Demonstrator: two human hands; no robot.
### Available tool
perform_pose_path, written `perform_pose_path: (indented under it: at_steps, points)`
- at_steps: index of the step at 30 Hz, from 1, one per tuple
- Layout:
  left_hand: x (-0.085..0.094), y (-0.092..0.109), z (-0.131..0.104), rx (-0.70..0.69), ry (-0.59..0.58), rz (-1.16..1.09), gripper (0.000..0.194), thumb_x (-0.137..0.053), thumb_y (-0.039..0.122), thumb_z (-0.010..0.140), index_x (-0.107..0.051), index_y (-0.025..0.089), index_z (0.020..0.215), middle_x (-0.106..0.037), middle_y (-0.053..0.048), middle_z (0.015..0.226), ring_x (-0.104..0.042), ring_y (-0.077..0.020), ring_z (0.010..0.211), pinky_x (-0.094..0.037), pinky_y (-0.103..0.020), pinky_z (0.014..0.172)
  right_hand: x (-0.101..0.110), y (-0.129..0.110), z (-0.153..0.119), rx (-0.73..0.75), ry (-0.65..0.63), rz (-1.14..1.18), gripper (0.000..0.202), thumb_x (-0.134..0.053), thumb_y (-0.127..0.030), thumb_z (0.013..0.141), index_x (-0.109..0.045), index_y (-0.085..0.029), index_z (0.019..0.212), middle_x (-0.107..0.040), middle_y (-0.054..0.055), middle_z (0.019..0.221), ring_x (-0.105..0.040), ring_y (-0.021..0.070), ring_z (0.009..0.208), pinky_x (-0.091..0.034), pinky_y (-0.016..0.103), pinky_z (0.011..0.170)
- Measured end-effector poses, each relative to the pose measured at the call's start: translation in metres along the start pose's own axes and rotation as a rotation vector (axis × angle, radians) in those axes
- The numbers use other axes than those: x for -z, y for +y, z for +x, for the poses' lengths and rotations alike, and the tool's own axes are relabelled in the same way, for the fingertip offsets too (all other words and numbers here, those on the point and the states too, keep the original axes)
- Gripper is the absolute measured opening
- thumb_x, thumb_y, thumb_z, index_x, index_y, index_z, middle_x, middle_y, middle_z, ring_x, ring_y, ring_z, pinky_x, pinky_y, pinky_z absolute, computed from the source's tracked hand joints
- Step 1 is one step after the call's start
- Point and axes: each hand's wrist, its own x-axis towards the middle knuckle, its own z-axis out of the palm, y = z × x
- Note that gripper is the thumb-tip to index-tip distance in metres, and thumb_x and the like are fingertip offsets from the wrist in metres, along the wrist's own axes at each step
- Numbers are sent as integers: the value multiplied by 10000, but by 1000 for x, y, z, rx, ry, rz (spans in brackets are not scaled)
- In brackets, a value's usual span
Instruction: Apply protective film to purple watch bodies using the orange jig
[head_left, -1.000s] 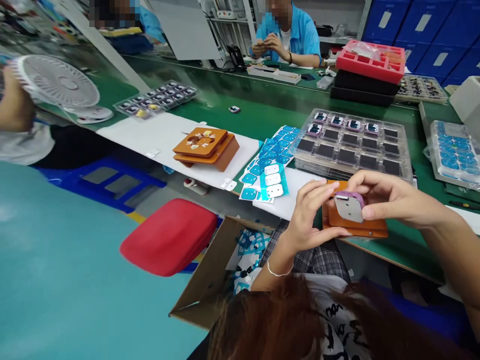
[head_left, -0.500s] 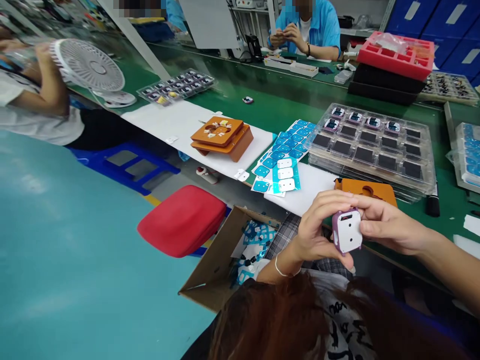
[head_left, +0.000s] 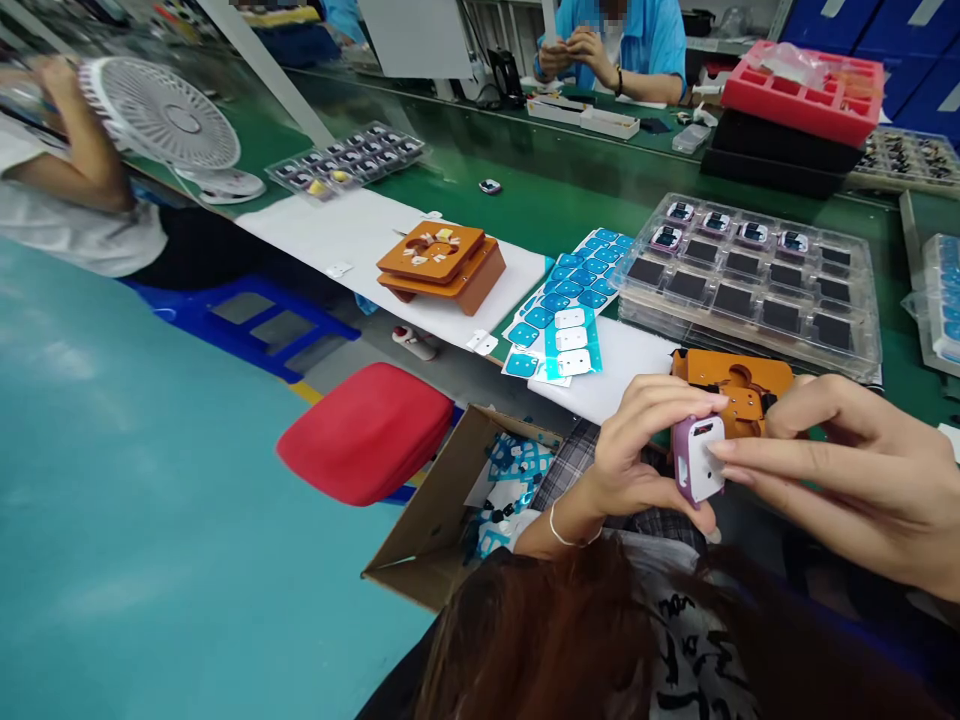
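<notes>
My left hand (head_left: 636, 445) holds a small, purple-sided device housing (head_left: 684, 462) by its edges, between the thumb below and the fingers above. Its white face, with a dark slot near the top and a small hole, is turned towards my right hand (head_left: 862, 480). The index finger and thumb of that hand are pinched together and touch this face; whether something thin is between them, I cannot tell. Just behind the hands lies an orange fixture (head_left: 694, 368) with a round cut-out, partly covered by my fingers.
A clear tray (head_left: 859, 280) with several similar devices stands behind the fixture. Blue-and-white sticker sheets (head_left: 574, 290) lie left of it, near another orange fixture (head_left: 431, 250). A cardboard box (head_left: 420, 540) and red stool (head_left: 364, 435) stand below. A co-worker (head_left: 645, 50) sits opposite.
My right hand has let go of the housing's edge, moved right, and now pinches at its white face. My left hand keeps its hold. The view has shifted slightly.
</notes>
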Motion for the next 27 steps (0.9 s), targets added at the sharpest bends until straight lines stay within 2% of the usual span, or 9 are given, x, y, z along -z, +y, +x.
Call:
perform_pose_path:
  at_steps: [5,10,14,20,27]
  points:
    - [1,1,1,2,-16,23,826,-632,741,741,-511,221,1370,-723,-98,1156,-671,-230,1046,-538,-406,910,-4,-1,2,-27,11,-22,321,-697,-146,858,-735,-337,1114,-555,14,774,-544,143,614,-434,303,505]
    - [0,5,4,1,-39,17,786,-645,716,740,-550,206,1331,-740,-95,1111,-664,-220,1038,-534,-393,902,-2,-1,5,-163,-20,92,116,-723,-234,862,-750,-297,956,-573,12,752,-558,151,642,-448,301,514]
    - [-1,8,6,10,-31,35,760,-654,704,740,-577,205,1308,-749,-90,1088,-664,-216,1002,-535,-382,871,0,2,7,-250,-57,188,52,-754,-282,843,-747,-298,893,-578,-4,727,-549,136,592,-440,280,463]
    - [-2,11,6,11,-39,58,736,-679,660,743,-592,183,1296,-750,-96,1080,-637,-210,1011,-521,-362,882,0,5,10,-313,-74,253,83,-791,-325,808,-732,-276,779,-556,-10,682,-516,124,550,-420,268,433]
    - [-3,14,5,28,-58,80,737,-659,675,749,-570,219,1321,-746,-79,1095,-616,-218,1020,-510,-370,883,1,3,12,-350,-67,278,113,-790,-314,807,-724,-272,726,-532,-19,657,-491,113,528,-400,265,428]
